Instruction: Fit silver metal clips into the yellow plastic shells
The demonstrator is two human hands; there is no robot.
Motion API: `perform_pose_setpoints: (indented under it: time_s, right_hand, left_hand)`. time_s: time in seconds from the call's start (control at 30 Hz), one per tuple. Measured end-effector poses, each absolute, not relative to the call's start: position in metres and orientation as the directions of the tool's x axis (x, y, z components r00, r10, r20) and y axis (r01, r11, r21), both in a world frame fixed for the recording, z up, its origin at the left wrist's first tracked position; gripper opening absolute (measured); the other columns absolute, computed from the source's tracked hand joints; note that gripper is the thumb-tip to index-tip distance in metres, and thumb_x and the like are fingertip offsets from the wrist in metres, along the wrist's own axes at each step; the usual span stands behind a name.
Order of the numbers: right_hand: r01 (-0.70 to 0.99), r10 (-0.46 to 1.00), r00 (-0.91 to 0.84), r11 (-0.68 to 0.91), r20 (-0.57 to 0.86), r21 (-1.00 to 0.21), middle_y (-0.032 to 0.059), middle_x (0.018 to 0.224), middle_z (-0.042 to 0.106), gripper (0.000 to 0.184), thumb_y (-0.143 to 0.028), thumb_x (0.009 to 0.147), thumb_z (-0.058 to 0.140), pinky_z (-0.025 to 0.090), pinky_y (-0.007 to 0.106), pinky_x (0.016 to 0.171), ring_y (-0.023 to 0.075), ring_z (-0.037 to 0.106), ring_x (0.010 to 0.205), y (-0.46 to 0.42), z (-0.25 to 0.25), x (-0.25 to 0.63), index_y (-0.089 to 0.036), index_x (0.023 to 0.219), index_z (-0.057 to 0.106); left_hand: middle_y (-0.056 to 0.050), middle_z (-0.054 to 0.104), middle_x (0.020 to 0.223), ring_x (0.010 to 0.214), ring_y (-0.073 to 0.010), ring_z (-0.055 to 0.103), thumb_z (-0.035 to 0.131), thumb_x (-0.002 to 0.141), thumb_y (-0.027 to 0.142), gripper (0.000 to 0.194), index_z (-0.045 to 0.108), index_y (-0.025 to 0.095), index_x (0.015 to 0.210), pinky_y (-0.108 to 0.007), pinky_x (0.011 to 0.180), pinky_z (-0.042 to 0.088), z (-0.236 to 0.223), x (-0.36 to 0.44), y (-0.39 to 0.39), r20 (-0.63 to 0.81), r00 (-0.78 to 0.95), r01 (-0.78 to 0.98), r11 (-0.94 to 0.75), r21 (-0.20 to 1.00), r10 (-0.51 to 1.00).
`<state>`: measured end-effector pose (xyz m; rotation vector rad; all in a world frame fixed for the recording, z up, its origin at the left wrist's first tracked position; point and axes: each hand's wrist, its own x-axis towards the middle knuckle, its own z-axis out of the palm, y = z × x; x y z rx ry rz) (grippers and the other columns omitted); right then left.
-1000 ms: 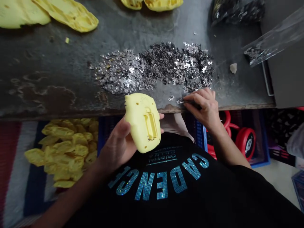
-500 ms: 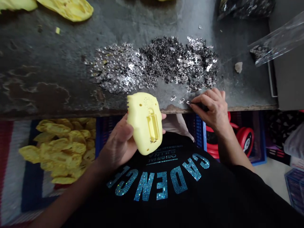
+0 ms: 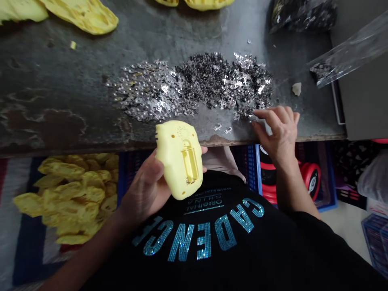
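My left hand [image 3: 148, 182] grips a pale yellow plastic housing [image 3: 177, 161] just off the front edge of the bench. Its face with the narrow battery compartment [image 3: 190, 165] is turned up towards me. My right hand [image 3: 277, 127] hovers over the bench edge at the right end of a heap of small metal contact clips [image 3: 245, 89]. Thumb and forefinger are apart there, close to loose clips; whether one touches a fingertip is too small to tell. Two single metal clips [image 3: 223, 128] lie between the housing and my right hand.
More yellow housing parts [image 3: 81, 16] lie at the back left of the metal bench [image 3: 145, 40]. Yellow shells [image 3: 75, 198] are piled below left. A bag of dark parts [image 3: 303, 16] and a clear bag [image 3: 348, 52] are at right. Red wheels [image 3: 309, 180] sit in a blue crate [image 3: 332, 194].
My right hand has moved right, away from the two single clips, and its thumb and forefinger have parted. The clip at its fingertips half a second ago no longer shows there. The left hand keeps the housing.
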<state>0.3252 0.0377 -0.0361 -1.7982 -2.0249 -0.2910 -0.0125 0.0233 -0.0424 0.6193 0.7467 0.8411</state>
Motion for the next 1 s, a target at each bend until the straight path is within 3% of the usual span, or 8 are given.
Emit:
perform_pose_setpoints:
  time_s: [0.13, 0.27, 0.37, 0.57, 0.77, 1.0]
  right_hand:
    - [0.96, 0.889, -0.204, 0.263, 0.409, -0.093, 0.0026, 0.135, 0.08, 0.017, -0.036, 0.116, 0.067, 0.044, 0.05, 0.103, 0.0305, 0.065, 0.125, 0.055, -0.036, 0.317, -0.037, 0.129, 0.077]
    - [0.976, 0.922, -0.142, 0.191, 0.361, -0.104, 0.0043, 0.138, 0.079, 0.014, -0.033, 0.114, 0.066, 0.043, 0.054, 0.106, 0.0331, 0.063, 0.13, 0.061, -0.036, 0.33, -0.035, 0.121, 0.078]
    - [0.977, 0.926, -0.082, 0.148, 0.368, -0.153, 0.0063, 0.136, 0.078, 0.017, -0.028, 0.112, 0.066, 0.043, 0.057, 0.107, 0.0346, 0.061, 0.129, 0.057, -0.033, 0.337, -0.034, 0.123, 0.078]
    - [0.949, 0.927, -0.139, 0.225, 0.347, -0.221, 0.0051, 0.13, 0.079, 0.013, -0.032, 0.114, 0.067, 0.044, 0.055, 0.107, 0.0327, 0.062, 0.126, 0.06, -0.034, 0.32, -0.034, 0.118, 0.08]
    - [0.958, 0.947, -0.156, 0.215, 0.282, -0.191, 0.0057, 0.133, 0.077, 0.017, -0.029, 0.114, 0.067, 0.046, 0.058, 0.107, 0.0336, 0.061, 0.128, 0.071, -0.031, 0.321, -0.036, 0.125, 0.079]
    - [0.953, 0.941, -0.226, 0.267, 0.25, -0.144, 0.0048, 0.114, 0.076, 0.009, -0.035, 0.113, 0.07, 0.049, 0.059, 0.108, 0.0312, 0.062, 0.118, 0.053, -0.029, 0.32, -0.031, 0.113, 0.078]
  left_hand:
    - [-0.016, 0.083, 0.149, 0.127, -0.0352, 0.083, 0.082, 0.096, 0.081, 0.086, 0.074, 0.026, 0.162, -0.04, 0.097, 0.076, -0.041, -0.015, 0.023, -0.333, 0.455, -0.421, 0.529, 0.737, 0.826]
    - [-0.016, 0.083, 0.149, 0.14, -0.0417, 0.078, 0.083, 0.095, 0.079, 0.084, 0.075, 0.028, 0.161, -0.041, 0.095, 0.077, -0.04, -0.019, 0.024, -0.319, 0.461, -0.414, 0.518, 0.749, 0.828]
    - [-0.016, 0.083, 0.15, 0.141, -0.0434, 0.077, 0.081, 0.095, 0.082, 0.082, 0.078, 0.029, 0.158, -0.043, 0.095, 0.077, -0.04, -0.019, 0.025, -0.33, 0.444, -0.405, 0.516, 0.755, 0.833]
    - [-0.017, 0.081, 0.155, 0.143, -0.0423, 0.077, 0.078, 0.096, 0.084, 0.087, 0.074, 0.029, 0.163, -0.043, 0.101, 0.076, -0.04, -0.016, 0.025, -0.343, 0.444, -0.396, 0.525, 0.753, 0.828]
    - [-0.018, 0.08, 0.155, 0.148, -0.0479, 0.073, 0.078, 0.096, 0.083, 0.09, 0.07, 0.028, 0.166, -0.051, 0.103, 0.075, -0.039, -0.018, 0.024, -0.365, 0.433, -0.396, 0.538, 0.745, 0.824]
    - [-0.017, 0.08, 0.155, 0.144, -0.0431, 0.076, 0.081, 0.097, 0.078, 0.086, 0.072, 0.027, 0.165, -0.045, 0.103, 0.075, -0.038, -0.016, 0.025, -0.361, 0.444, -0.397, 0.542, 0.741, 0.82]
